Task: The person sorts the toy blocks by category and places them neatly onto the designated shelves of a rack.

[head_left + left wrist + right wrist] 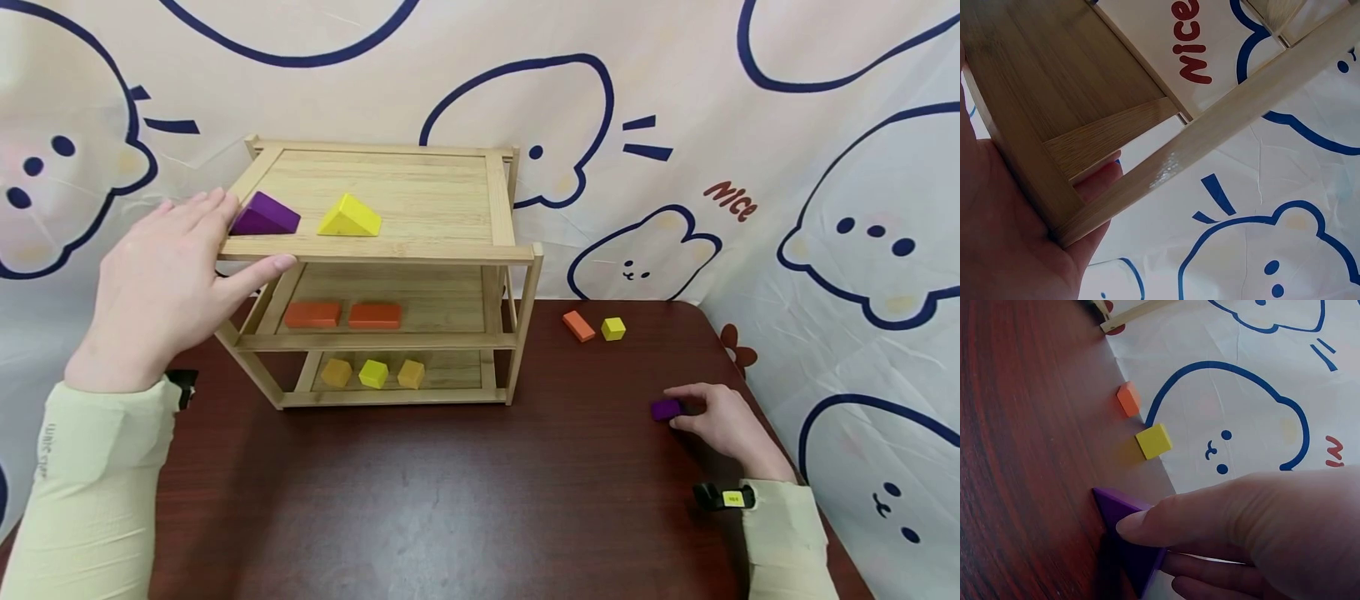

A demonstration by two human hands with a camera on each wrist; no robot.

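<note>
My left hand lies at the front left top corner of a three-tier wooden shelf rack. Its fingers stretch along the side and its thumb points across the front; the left wrist view has the palm against the corner. Beside these fingers, on the top board, sits a purple wedge block, with a yellow wedge block to its right. Far to the right, my right hand pinches another purple block at the tabletop. In the right wrist view this purple block shows a triangular face under the thumb.
Two orange-red bars lie on the middle tier, and three small yellowish blocks on the bottom one. An orange bar and a yellow cube lie on the dark table near the cartoon-printed cloth.
</note>
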